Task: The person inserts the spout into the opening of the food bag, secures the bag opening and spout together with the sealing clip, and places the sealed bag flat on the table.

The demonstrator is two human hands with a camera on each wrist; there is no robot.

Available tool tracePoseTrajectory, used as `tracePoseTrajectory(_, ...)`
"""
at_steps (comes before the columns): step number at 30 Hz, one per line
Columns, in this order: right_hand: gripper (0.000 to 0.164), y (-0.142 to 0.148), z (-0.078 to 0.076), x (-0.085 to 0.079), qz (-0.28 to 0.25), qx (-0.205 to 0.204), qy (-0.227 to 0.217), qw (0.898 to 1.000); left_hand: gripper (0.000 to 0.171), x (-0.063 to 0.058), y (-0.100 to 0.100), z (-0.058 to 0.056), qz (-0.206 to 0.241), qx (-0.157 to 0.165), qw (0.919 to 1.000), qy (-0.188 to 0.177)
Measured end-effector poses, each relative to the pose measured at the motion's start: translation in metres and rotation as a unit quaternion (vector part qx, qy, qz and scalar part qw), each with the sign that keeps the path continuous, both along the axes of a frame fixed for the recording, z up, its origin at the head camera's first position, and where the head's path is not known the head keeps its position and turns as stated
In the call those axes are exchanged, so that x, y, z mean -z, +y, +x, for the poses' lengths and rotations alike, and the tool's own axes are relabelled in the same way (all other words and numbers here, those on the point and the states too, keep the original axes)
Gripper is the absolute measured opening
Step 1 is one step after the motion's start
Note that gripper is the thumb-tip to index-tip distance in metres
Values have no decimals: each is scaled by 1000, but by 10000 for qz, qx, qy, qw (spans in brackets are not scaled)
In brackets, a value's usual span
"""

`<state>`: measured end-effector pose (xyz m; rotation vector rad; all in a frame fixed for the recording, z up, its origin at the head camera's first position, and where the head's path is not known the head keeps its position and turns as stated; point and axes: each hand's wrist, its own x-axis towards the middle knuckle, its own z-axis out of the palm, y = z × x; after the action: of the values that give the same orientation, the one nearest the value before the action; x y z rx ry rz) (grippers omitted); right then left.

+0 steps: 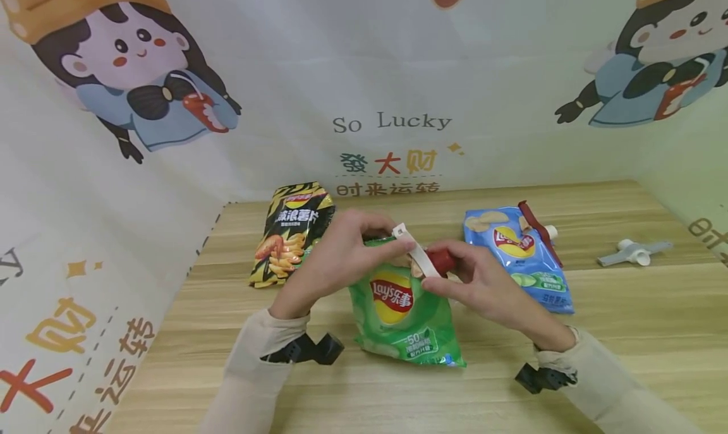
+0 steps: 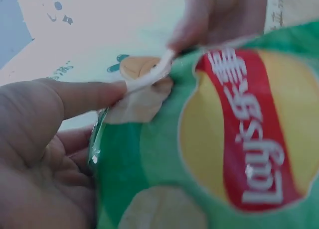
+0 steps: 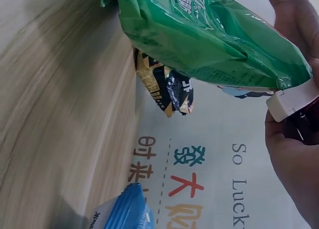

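Note:
A green Lay's chip bag (image 1: 400,326) is held up, slightly tilted, between both hands over the table. Across its top edge runs a white bag clip (image 1: 419,254) with a red cap (image 1: 440,260) on its right side. The left hand (image 1: 347,251) pinches the clip's upper end and the bag's top, thumb in front; in the left wrist view the thumb of this hand (image 2: 45,109) presses on the white strip (image 2: 149,78). The right hand (image 1: 483,285) grips the clip's lower end, around the red cap; in the right wrist view a white clip end (image 3: 289,102) sticks out beside it.
A black and yellow chip bag (image 1: 292,232) lies at the back left. To the right lies a blue Lay's bag (image 1: 517,251) with a red clip (image 1: 537,229). Farther right is a loose grey clip (image 1: 634,253) with a white cap. A printed cloth (image 1: 500,93) hangs behind the table.

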<state>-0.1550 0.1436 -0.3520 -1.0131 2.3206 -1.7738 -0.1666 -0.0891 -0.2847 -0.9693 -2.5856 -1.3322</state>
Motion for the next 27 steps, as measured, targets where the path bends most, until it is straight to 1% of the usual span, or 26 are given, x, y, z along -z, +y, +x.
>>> tracePoseTrajectory(2,35,1,0,0,52,36,-50,10000,12,1,2,1,-40,8,9999,142)
tracePoseTrajectory(4,36,2,-1,1,107,74,-63,9999,12,2,5,2,-7,44,9999,143)
tracePoseTrajectory(6,33,2,-1,0,95,105,-20,9999,12,4,9,4,26,50,9999,111)
tracePoseTrajectory(9,23,0,1,0,85,277,318,9991,14,7,16,7,-50,93,9999,80)
tracePoseTrajectory(11,18,-2,3,-1,27,375,552,9978,15,7,20,10,-103,44,9999,80)
tracePoseTrajectory(12,16,-3,3,-2,3,433,683,9967,16,8,22,12,-123,-24,9999,87)
tracePoseTrajectory(14,16,-5,5,-2,-93,533,883,9946,20,7,24,15,-162,-303,9993,126)
tracePoseTrajectory(16,19,-6,6,-2,-241,606,1025,9926,23,6,27,19,-209,-561,9979,246)
tracePoseTrajectory(18,21,-7,7,-1,-403,649,1140,9905,28,5,29,21,-364,-810,9949,472)
tracePoseTrajectory(20,23,-9,8,1,-520,643,1138,9901,30,4,31,24,-502,-913,9926,621)
tracePoseTrajectory(22,23,-10,8,3,-555,619,1061,9909,29,3,32,26,-563,-888,9923,652)
tracePoseTrajectory(27,20,-11,8,4,-413,634,824,9937,22,3,33,29,-476,-861,9942,428)
